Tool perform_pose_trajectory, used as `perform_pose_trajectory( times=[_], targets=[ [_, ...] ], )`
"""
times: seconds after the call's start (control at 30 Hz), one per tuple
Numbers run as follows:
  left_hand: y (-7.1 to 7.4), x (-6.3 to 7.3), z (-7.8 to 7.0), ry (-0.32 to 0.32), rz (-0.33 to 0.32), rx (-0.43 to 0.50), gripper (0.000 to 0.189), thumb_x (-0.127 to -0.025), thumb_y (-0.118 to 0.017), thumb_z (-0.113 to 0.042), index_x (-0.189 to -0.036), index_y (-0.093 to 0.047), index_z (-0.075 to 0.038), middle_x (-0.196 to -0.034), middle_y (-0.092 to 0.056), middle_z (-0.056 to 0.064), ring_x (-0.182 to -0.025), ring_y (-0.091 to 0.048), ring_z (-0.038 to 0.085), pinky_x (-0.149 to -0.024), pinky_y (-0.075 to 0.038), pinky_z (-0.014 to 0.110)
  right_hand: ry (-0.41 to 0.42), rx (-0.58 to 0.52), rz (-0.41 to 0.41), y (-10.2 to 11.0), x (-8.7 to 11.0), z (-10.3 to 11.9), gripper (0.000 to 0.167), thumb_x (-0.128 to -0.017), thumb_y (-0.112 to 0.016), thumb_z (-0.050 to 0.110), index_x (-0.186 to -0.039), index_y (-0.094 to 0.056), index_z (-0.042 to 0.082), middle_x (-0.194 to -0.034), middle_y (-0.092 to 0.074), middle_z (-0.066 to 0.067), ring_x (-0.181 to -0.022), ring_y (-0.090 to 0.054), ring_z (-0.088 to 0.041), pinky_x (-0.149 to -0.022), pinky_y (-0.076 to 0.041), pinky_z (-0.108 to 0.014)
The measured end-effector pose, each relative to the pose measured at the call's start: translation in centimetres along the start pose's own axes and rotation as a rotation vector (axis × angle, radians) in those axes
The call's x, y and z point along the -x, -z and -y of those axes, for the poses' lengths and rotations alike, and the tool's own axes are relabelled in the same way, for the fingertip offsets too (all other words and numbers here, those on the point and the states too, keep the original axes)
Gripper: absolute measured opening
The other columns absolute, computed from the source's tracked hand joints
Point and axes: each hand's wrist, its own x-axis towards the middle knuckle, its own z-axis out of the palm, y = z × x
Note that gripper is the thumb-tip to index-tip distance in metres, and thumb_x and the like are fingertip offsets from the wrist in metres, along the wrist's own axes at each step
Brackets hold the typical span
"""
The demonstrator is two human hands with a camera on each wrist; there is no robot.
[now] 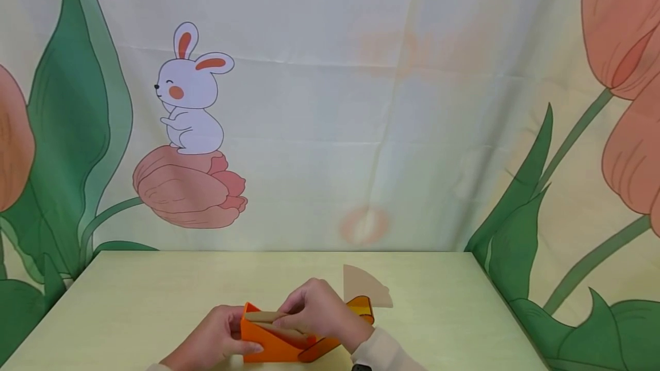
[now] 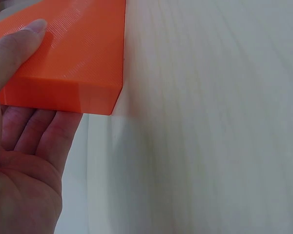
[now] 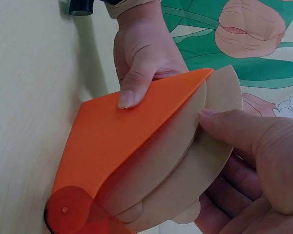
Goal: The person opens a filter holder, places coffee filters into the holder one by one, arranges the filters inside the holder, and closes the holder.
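An orange wedge-shaped case (image 1: 268,351) stands at the table's front, its hinged flap (image 1: 362,306) swung out to the right. My left hand (image 1: 219,334) grips the case's left end, thumb on its front face and fingers behind, as the left wrist view also shows. Brown fan-shaped paper coffee filters (image 3: 168,165) sit partly inside the case, at least two layers showing. My right hand (image 1: 315,311) pinches the outer filter by its curved edge, thumb on the near side; its other fingers are partly hidden behind the paper in the right wrist view.
Another brown fan-shaped filter (image 1: 363,288) lies flat on the pale wood-grain table (image 1: 170,291), behind the flap. A curtain (image 1: 309,130) printed with a rabbit and tulips hangs behind the table. A dark watch (image 1: 362,367) is on my right wrist.
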Motion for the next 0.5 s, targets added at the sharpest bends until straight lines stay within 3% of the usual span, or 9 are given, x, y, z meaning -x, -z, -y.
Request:
perform_pose_trajectory(
  times=[0.27,0.5],
  targets=[
    [0.00,-0.11,0.08,0.015,0.002,0.002,0.047,-0.084,-0.085,-0.027,-0.124,-0.070,-0.007,-0.117,-0.076,0.007,-0.101,-0.073,0.022,-0.090,-0.061,0.028,-0.023,0.023,0.011,-0.14,0.05,-0.05,0.005,-0.082,-0.087,0.017,-0.084,-0.085,0.014,-0.071,-0.075,0.009,-0.063,-0.062,-0.007,-0.056,-0.053,-0.021],
    [0.00,-0.12,0.21,0.003,0.000,0.005,0.047,-0.084,-0.085,-0.027,-0.124,-0.070,-0.008,-0.118,-0.076,0.008,-0.101,-0.073,0.023,-0.090,-0.061,0.026,0.013,0.048,0.008,-0.13,0.17,-0.01,0.007,-0.081,-0.088,0.019,-0.082,-0.084,0.014,-0.070,-0.075,0.010,-0.062,-0.062,-0.005,-0.056,-0.052,-0.020]
  ],
)
